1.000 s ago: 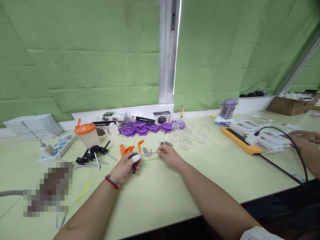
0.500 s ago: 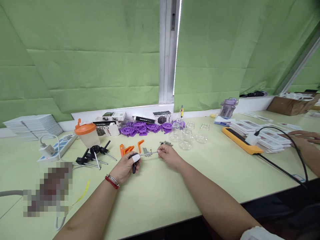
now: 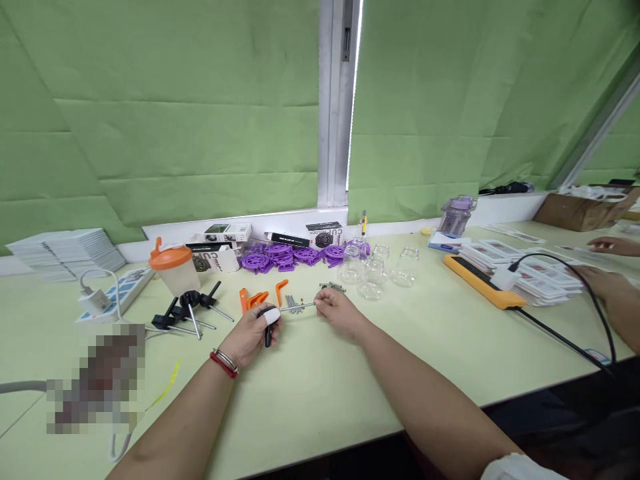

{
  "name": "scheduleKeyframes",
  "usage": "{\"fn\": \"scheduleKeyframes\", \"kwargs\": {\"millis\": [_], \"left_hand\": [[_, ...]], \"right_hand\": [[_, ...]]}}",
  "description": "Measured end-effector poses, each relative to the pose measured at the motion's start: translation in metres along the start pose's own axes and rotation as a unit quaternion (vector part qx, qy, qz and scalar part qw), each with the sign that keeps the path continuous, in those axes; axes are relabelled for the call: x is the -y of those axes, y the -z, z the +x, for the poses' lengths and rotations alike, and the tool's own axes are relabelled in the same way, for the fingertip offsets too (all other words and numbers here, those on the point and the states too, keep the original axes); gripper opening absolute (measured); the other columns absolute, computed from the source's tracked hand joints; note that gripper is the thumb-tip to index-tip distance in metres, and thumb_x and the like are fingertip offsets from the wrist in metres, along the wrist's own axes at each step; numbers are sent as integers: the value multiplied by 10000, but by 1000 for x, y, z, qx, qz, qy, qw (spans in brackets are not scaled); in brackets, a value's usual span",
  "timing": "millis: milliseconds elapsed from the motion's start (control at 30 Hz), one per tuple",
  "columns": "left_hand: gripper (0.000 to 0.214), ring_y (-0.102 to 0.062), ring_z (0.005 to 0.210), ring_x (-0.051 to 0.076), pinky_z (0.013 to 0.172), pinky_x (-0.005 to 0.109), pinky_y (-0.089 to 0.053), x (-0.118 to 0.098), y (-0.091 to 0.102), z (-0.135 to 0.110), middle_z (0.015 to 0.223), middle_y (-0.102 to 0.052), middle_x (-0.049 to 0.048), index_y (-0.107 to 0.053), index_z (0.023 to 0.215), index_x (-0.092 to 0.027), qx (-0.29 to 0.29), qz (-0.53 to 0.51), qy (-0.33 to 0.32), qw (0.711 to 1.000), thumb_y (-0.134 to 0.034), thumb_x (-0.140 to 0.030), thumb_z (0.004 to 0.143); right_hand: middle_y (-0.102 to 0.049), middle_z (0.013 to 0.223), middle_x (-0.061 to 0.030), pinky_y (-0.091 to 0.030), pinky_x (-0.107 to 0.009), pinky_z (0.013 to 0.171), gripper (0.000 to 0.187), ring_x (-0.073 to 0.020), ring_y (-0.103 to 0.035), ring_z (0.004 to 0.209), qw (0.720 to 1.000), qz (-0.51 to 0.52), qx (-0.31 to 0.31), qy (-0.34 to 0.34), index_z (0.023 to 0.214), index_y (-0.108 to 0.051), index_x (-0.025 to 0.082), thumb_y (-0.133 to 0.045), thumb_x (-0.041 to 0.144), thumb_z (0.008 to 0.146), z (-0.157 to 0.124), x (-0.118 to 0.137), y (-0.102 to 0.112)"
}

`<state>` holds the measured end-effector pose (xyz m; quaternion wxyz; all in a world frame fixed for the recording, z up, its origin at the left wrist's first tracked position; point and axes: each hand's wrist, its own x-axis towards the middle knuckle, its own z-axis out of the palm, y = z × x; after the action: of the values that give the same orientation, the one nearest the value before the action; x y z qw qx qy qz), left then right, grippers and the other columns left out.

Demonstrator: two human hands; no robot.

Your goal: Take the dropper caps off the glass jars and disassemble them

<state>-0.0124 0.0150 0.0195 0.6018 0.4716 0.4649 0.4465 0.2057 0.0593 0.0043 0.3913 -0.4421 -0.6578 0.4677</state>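
My left hand is closed around a black plastic part with a thin metal rod sticking out to the right. A white wrap covers one of its fingers. At the rod's far end, the fingertips of my right hand are pinched together; anything small between them is hidden. Just beyond the rod lie several metal screws and a heap of springs. Orange L-shaped pieces are behind my left hand. To its left rest similar black parts with rods.
Purple plastic parts and printed boxes line the back. Clear plastic cups stand right of them. A cup with an orange lid and a power strip are at left. An orange power strip and a co-worker's hand are at right.
My hands and the rod hold the same position. At the far right, a co-worker's hands have moved apart, one now reaching farther back over the table.
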Motion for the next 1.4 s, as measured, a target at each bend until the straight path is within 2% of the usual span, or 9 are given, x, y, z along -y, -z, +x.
{"fn": "scheduleKeyframes", "kwargs": {"millis": [300,433,533,767,1000,1400], "left_hand": [[287,-503,505,85,419,214,-376,0,0,-1,702,-547,-17,-503,840,-183,5,9,1,1000,-679,-378,724],[292,-500,505,84,413,212,-374,1,1,0,699,-551,-16,-500,848,-183,5,7,-5,1000,-676,-382,729],[299,-503,505,87,413,213,-377,1,1,0,694,-553,-19,-497,849,-185,2,9,-2,1000,-679,-388,725],[303,-503,505,85,409,210,-379,0,-1,-1,690,-553,-22,-492,836,-186,2,16,2,1000,-677,-396,720],[295,-498,505,83,411,207,-376,1,0,-1,689,-552,-25,-490,835,-188,2,11,2,1000,-675,-390,726],[308,-499,495,81,419,211,-381,-4,-4,-4,678,-543,-23,-498,785,-181,0,17,3,1000,-694,-400,693]], "right_hand": [[-480,588,29,-284,-253,525,267,-104,-340,508,999,-47,-3,11,663,-525,186,-486,369,853,0,-3,-1],[-534,634,24,-291,-245,521,142,-106,-371,517,1000,-10,2,7,785,-540,187,-512,317,835,1,-2,0],[-543,645,22,-308,-240,537,87,-107,-394,543,1000,-17,2,9,798,-531,186,-516,268,822,1,-1,0],[-512,611,24,-285,-239,520,227,-98,-352,519,999,-47,4,5,701,-516,181,-482,344,855,0,-3,-1],[-518,628,29,-289,-229,516,109,-99,-366,528,1000,-26,7,10,804,-544,179,-511,280,825,-1,1,0],[-476,564,41,-295,-226,526,143,-92,-360,506,999,-32,-10,-11,662,-494,181,-489,240,793,2,-5,-7]]}}
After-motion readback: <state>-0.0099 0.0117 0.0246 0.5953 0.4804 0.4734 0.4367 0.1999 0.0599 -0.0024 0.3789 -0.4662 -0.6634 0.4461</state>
